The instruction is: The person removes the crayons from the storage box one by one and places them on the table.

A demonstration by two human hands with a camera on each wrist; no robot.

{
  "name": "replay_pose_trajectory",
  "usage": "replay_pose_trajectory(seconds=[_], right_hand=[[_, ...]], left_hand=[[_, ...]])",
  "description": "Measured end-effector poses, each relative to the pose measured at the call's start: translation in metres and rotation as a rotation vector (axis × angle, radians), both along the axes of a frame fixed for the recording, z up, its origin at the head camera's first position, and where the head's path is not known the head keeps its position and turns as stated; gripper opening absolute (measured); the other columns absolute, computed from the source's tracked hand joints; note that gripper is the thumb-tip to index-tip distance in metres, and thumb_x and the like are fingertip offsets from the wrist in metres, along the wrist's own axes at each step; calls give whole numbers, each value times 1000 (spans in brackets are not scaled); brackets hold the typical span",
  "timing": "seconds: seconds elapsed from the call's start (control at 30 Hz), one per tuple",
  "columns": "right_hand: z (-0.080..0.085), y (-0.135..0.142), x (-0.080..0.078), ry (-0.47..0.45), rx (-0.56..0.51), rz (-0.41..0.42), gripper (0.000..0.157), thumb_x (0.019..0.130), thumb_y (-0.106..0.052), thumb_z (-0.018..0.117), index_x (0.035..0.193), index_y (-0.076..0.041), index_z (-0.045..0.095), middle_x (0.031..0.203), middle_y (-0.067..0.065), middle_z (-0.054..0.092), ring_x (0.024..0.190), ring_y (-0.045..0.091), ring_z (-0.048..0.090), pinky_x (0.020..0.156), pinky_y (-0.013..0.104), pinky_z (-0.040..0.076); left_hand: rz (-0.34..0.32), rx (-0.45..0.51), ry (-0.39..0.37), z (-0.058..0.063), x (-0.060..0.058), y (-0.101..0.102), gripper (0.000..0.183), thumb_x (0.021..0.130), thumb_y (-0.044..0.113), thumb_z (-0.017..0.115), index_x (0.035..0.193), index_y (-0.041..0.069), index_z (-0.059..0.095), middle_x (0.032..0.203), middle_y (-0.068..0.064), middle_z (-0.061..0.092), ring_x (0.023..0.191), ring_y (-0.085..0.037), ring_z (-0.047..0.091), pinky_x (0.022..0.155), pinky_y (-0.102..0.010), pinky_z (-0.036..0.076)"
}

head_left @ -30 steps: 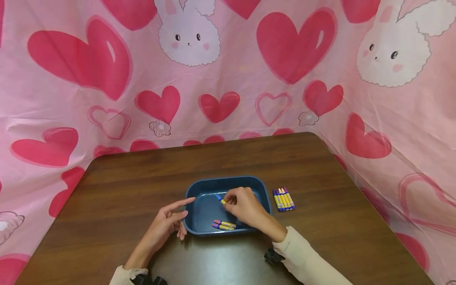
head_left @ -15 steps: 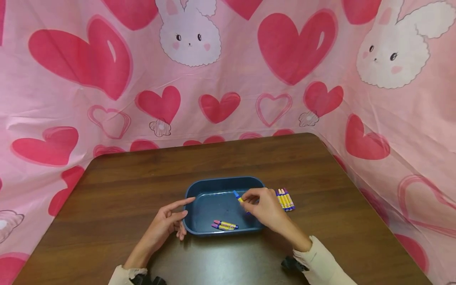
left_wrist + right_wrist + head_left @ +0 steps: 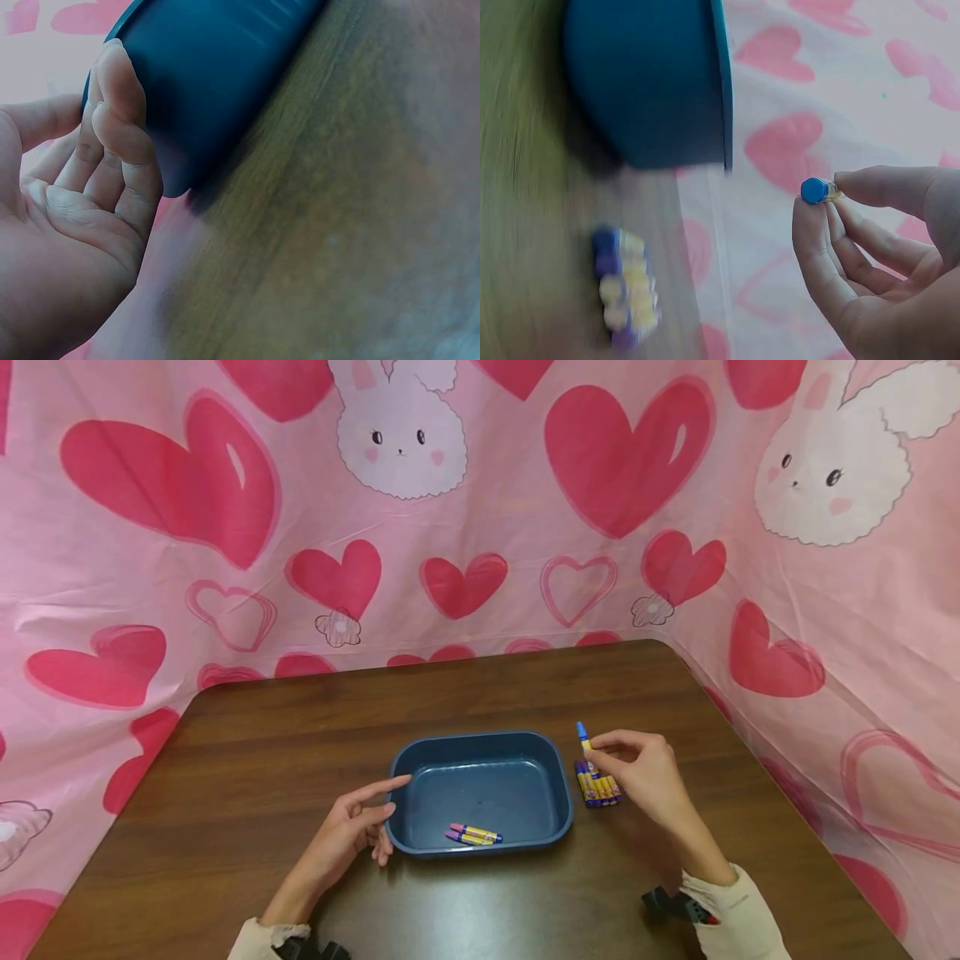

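Note:
My right hand (image 3: 652, 777) pinches a blue crayon (image 3: 583, 739) between thumb and fingertips, tip up, over a row of crayons (image 3: 597, 789) on the table to the right of the tray. In the right wrist view the blue end of the crayon faces the camera, with the row blurred below left. A dark blue tray (image 3: 480, 739) lies mid-table, and two pink-purple crayons (image 3: 476, 833) are inside near its front wall. At the tray's left end is my left hand (image 3: 348, 822), index finger reaching over the rim, other fingers loosely bent beside the outer wall (image 3: 217, 82).
The brown wooden table (image 3: 300, 735) has rounded far corners. A pink cloth (image 3: 480, 527) with hearts and rabbits hangs behind it and along its sides. Dark wrist cameras (image 3: 667, 906) sit at both sleeves.
My right hand has carried the blue crayon from inside the tray, over its right rim, to above the crayon row, tipping it more upright. The left hand and tray stay put.

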State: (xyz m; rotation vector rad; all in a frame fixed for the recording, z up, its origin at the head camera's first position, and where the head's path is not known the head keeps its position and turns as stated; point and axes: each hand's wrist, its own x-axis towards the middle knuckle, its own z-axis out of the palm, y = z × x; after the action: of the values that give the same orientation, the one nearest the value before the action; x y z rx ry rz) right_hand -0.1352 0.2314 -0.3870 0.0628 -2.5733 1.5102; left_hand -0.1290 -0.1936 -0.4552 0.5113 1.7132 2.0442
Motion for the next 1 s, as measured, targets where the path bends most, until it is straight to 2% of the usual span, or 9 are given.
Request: replay_pose_trajectory(seconds=[0.17, 0.3, 0.47, 0.57, 0.73, 0.9, 1.0], right_hand=[[-13, 24, -7, -46, -116, -7, 27, 88, -15, 78, 104, 6, 73, 99, 17, 74, 80, 14, 70, 71, 27, 58], [-28, 37, -12, -127, -237, 1, 31, 89, -9, 74, 109, 15, 68, 96, 15, 74, 75, 14, 71, 70, 32, 60], [-40, 46, -15, -185, -261, -18, 30, 90, -5, 72, 107, 19, 66, 90, 10, 73, 70, 12, 69, 67, 31, 59], [-45, 48, -17, -213, -220, -18, 30, 90, -6, 73, 105, 18, 67, 89, 12, 73, 70, 12, 69, 66, 31, 59], [-52, 51, -18, -229, -78, -32, 26, 89, -11, 75, 101, 12, 71, 87, 15, 74, 69, 15, 70, 64, 31, 59], [-55, 52, -18, -222, 75, -46, 21, 87, -13, 76, 94, 6, 74, 78, 10, 73, 62, 17, 70, 59, 28, 57], [-56, 51, -19, -209, 129, -55, 19, 86, -15, 77, 90, 4, 75, 76, 9, 73, 59, 16, 69, 58, 27, 57]], left_hand=[[3, 10, -6, -1, 0, 0, 46, 107, 9, 43, 150, -5, 35, 67, -6, 70, 55, -15, 67, 52, -26, 53], [4, 8, -21, 0, 0, 0, 46, 107, 9, 42, 150, -4, 35, 67, -6, 70, 55, -15, 67, 53, -26, 53], [4, 7, -30, 0, 0, 0, 46, 107, 10, 43, 150, -4, 35, 67, -6, 69, 55, -16, 67, 53, -26, 53], [7, 5, -28, -1, 0, 0, 46, 107, 10, 43, 150, -4, 35, 66, -6, 69, 55, -16, 66, 53, -27, 53], [19, -16, -36, 0, 1, 1, 47, 106, 12, 44, 150, -3, 35, 66, -6, 68, 55, -16, 66, 53, -26, 52], [25, -33, -43, 1, 2, 1, 48, 106, 13, 46, 150, -3, 35, 66, -7, 68, 54, -16, 66, 52, -26, 52], [31, -38, -46, 2, 2, 1, 48, 106, 13, 46, 150, -3, 36, 66, -7, 68, 54, -16, 66, 53, -26, 52]])
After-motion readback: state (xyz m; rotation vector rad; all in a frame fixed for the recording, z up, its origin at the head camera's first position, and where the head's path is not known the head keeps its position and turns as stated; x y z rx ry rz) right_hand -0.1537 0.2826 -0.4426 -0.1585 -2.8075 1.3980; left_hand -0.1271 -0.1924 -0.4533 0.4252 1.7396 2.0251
